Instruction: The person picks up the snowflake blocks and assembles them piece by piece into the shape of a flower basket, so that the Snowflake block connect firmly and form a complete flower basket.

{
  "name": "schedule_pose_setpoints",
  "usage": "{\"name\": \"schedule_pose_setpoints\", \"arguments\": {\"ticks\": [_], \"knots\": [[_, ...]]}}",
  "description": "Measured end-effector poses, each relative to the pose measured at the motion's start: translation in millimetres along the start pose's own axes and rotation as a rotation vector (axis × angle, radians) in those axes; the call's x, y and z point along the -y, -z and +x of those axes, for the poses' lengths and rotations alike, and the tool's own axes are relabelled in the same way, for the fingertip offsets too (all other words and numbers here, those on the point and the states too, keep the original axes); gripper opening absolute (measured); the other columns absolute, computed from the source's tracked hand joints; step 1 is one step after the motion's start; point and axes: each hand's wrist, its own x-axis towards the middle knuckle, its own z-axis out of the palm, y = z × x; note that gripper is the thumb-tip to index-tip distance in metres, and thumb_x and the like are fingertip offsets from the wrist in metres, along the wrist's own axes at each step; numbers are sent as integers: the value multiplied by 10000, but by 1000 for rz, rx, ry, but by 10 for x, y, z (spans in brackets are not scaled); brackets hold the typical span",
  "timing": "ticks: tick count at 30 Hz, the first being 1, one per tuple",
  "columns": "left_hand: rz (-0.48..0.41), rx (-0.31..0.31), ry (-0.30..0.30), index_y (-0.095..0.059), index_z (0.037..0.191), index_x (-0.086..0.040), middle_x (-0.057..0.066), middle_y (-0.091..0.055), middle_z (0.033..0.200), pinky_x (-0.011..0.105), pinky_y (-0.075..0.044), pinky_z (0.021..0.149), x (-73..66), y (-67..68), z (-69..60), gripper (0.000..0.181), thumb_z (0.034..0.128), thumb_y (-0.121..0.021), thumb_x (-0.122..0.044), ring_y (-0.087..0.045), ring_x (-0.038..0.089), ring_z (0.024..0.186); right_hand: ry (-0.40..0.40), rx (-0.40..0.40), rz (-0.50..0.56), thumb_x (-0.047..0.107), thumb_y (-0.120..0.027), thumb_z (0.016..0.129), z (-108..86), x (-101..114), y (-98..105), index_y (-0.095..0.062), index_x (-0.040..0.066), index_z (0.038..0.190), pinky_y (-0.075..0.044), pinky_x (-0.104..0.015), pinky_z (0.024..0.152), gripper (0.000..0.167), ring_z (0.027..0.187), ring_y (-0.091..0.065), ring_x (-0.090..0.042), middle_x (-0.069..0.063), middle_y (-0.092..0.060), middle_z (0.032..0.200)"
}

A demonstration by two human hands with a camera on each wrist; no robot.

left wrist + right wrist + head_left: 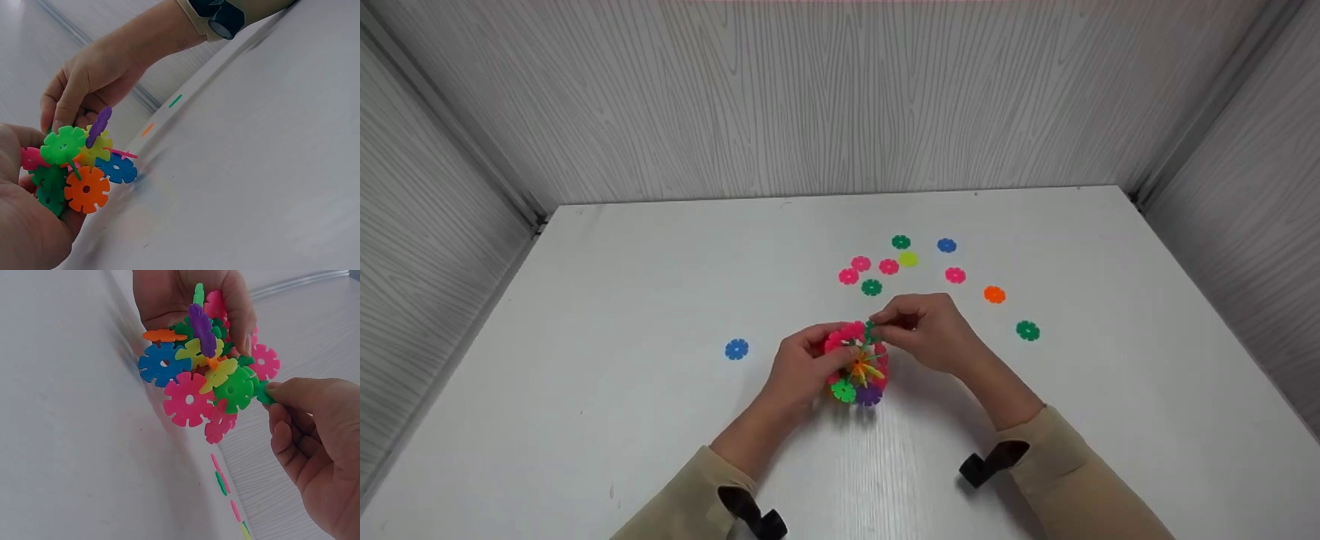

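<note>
Someone's left hand (797, 371) curls round a cluster of notched plastic discs (861, 365) just below the middle of the head view, thumb laid across the pieces. Opposite, the right hand (934, 330) pinches a small green disc (263, 392) between thumb and fingers, right at the cluster's upper edge; from where I stand I can't tell whether it is slotted in. Pink, blue, orange, yellow, purple and bright green pieces jut from the cluster at all angles over the white counter (622, 300). One loose blue disc (736, 349) lies left of the left hand. Right of centre and higher up, more are scattered, among them a yellow disc (908, 259) and, farther right, an orange disc (994, 294). Both sleeves (1061, 450) are tan.
</note>
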Motion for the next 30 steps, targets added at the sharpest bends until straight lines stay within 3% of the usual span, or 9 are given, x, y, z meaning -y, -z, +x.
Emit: {"name": "schedule_pose_setpoints", "arguments": {"ticks": [9, 17, 21, 24, 28, 30], "knots": [[-9, -6, 22, -721, 1321, -124, 54, -692, 1282, 331, -595, 962, -19, -14, -3, 422, 923, -847, -193, -612, 257, 1246, 2, 4, 0, 142, -808, 963, -4, -21, -37, -841, 156, 1061, -593, -259, 682, 105, 767, -678, -185, 59, -787, 952], [-35, -7, 38, -692, 1330, -113, 73, -683, 1307, 337, -581, 995, -26, 7, 27, 439, 929, -843, -208, -614, 262, 1267, 33, 0, 24, 170, -790, 981, 5, -65, -54, -826, 157, 1140, -602, -255, 729, 163, 821, -704, -172, 59, -793, 1013], [-114, 34, 34, -671, 1324, -104, 86, -672, 1320, 324, -563, 1020, -36, 31, 37, 397, 959, -791, -202, -610, 257, 1265, 43, -14, 72, 147, -785, 983, 9, -77, -27, -811, 120, 1157, -614, -270, 778, 178, 865, -728, -192, 22, -793, 1036], [-147, 77, 40, -661, 1272, -83, 105, -704, 1249, 300, -582, 952, -42, 49, 35, 343, 970, -755, -216, -644, 256, 1162, 28, -24, 96, 142, -795, 974, 7, -77, -15, -803, 92, 1134, -615, -272, 785, 169, 853, -722, -209, 5, -783, 1011], [-110, 131, 56, -627, 1232, -94, 107, -754, 1122, 279, -599, 845, -29, 60, 32, 331, 971, -759, -248, -688, 246, 1023, 22, -11, 107, 150, -796, 974, 4, -78, -27, -793, 59, 1128, -617, -274, 780, 179, 834, -716, -215, -5, -776, 992], [-99, 148, 59, -615, 1263, -102, 105, -764, 1118, 283, -607, 851, -14, 62, 32, 351, 975, -755, -245, -701, 244, 1019, 19, 2, 113, 160, -792, 979, 6, -78, -23, -792, 68, 1140, -622, -285, 788, 186, 847, -723, -220, -9, -779, 1008]]}}
